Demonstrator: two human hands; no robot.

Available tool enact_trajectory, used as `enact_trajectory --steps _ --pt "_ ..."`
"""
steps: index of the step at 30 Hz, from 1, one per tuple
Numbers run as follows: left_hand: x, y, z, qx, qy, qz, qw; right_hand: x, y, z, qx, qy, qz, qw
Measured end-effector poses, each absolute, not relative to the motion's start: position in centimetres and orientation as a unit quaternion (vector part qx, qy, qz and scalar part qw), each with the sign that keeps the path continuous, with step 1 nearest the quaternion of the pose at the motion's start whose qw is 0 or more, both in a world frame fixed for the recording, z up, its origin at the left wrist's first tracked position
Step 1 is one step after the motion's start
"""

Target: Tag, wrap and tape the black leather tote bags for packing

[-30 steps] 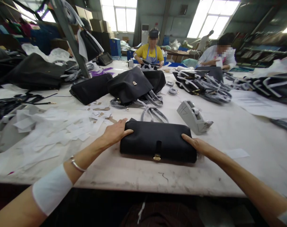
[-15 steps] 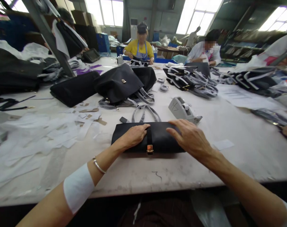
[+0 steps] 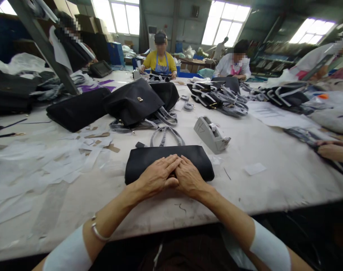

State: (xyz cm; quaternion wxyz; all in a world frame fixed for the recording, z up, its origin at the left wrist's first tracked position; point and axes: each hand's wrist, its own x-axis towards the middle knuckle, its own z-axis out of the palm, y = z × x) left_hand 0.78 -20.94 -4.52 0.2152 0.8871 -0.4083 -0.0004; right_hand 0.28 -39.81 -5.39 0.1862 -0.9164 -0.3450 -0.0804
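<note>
A black bag lies on the table in front of me, its wrapped handles pointing away. My left hand rests flat on its middle, fingers stretched out. Against it, from the other side, my right hand also lies on the bag with fingers extended, the fingertips of both meeting. Between them the buckle is almost wholly covered. Beyond the bag, to the right, stands a grey tape dispenser.
Black bags stand behind, with a pile of wrapped straps to their right. Paper scraps cover the left side. Co-workers sit across the table; another person's hand is at the right edge.
Both hands have come together over the buckle; my right hand moved left and nearer from the bag's right part. The view has shifted slightly to the right.
</note>
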Motion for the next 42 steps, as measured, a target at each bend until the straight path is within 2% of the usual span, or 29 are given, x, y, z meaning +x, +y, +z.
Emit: enact_trajectory --steps 3,6,8,10,14,16,23,28,31,35,38,40,42 --pt "0.4 -21.6 -5.1 0.911 -0.377 0.008 0.167 -0.9 -41.9 -4.0 -0.874 -0.362 -0.09 0.311" --pt "0.7 -22.0 -5.2 0.918 -0.371 0.014 0.141 -3.8 -45.4 -3.8 -0.859 -0.165 -0.163 0.457" --pt "0.9 -22.1 -5.2 0.92 -0.368 0.01 0.132 -5.7 -47.7 -4.6 -0.845 0.031 -0.184 0.501" --pt "1.1 -22.1 -5.3 0.921 -0.367 0.009 0.132 -6.7 -49.4 -5.8 -0.826 0.143 -0.143 0.526" --pt "1.2 -21.9 -5.8 0.919 -0.368 0.031 0.14 -4.9 -50.4 -7.3 -0.744 0.171 -0.076 0.641" --pt "1.3 -21.8 -6.0 0.918 -0.369 0.039 0.144 -3.2 -50.4 -7.2 -0.721 0.17 -0.041 0.671" --pt "1.5 -22.2 -6.4 0.918 -0.359 0.051 0.161 -1.5 -55.0 -4.4 -0.799 0.158 -0.037 0.579" --pt "1.7 -22.9 -6.8 0.925 -0.336 0.076 0.162 -4.0 -58.0 1.2 -0.708 0.096 0.012 0.699" --pt "1.6 -23.4 -6.5 0.933 -0.311 0.086 0.161 -5.2 -56.0 4.3 -0.698 0.04 0.024 0.714" --pt "1.4 -23.6 -6.1 0.939 -0.294 0.09 0.155 -5.6 -48.4 6.5 -0.802 -0.076 0.008 0.592" --pt "1.3 -23.4 -5.9 0.937 -0.306 0.076 0.151 -6.1 -41.9 6.6 -0.783 -0.23 0.011 0.578" --pt "1.3 -23.5 -5.8 0.94 -0.3 0.075 0.145 -7.1 -39.5 5.8 -0.76 -0.345 0.113 0.539" --pt "1.2 -23.6 -5.7 0.945 -0.285 0.081 0.139 -8.1 -39.8 3.8 -0.755 -0.356 0.252 0.489"
